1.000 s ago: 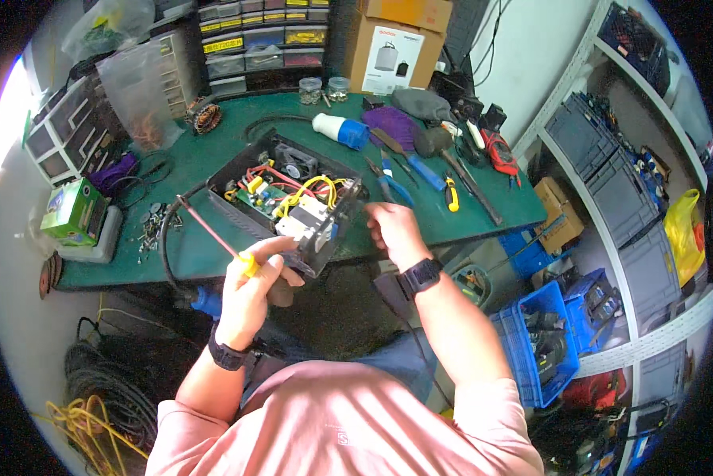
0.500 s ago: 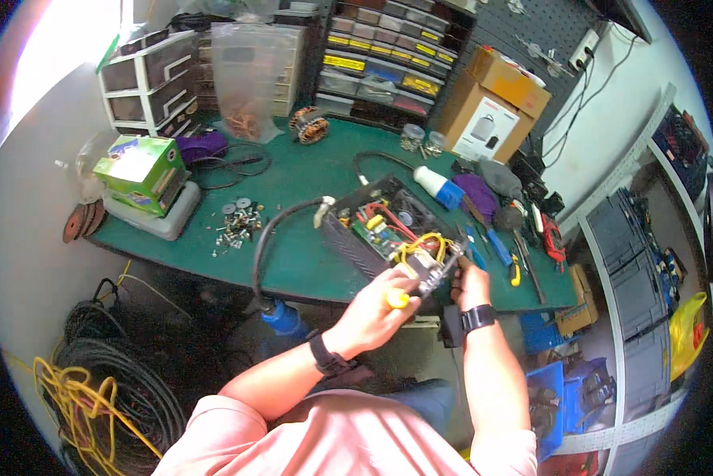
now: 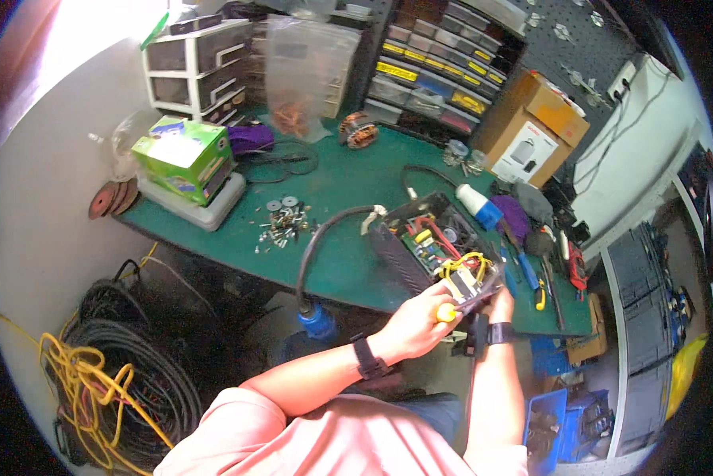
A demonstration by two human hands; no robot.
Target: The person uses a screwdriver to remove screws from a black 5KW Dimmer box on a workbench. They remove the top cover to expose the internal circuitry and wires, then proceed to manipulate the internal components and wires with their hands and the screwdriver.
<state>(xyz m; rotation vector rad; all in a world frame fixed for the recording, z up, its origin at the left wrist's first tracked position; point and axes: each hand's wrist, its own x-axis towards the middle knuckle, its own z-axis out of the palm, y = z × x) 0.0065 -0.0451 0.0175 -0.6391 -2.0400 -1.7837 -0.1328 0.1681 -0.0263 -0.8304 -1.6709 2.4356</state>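
An opened black device housing (image 3: 400,254) stands at the table's front edge, with a green circuit board (image 3: 424,250), red wires and a bundle of yellow wires (image 3: 471,266) inside. My left hand (image 3: 420,321) is closed at its near corner around a yellow-handled tool (image 3: 447,312); the tool's working end is hidden. At the right end of the housing, my right hand (image 3: 500,307) grips the end panel (image 3: 482,295), its fingers partly behind it. A dark cable runs from the housing to a blue plug (image 3: 317,321) hanging off the edge.
Loose screws and washers (image 3: 285,222) lie left of the housing. Several hand tools (image 3: 531,274) and a white-and-blue connector (image 3: 479,206) lie to its right. A green box (image 3: 183,159), a copper-wound coil (image 3: 359,130) and a cardboard box (image 3: 535,131) stand farther back. Coiled cables (image 3: 134,373) lie at lower left.
The view has swung left, so the bench appears farther right. The end panel is tilted differently, and my right hand sits more behind it. Both hands keep their hold.
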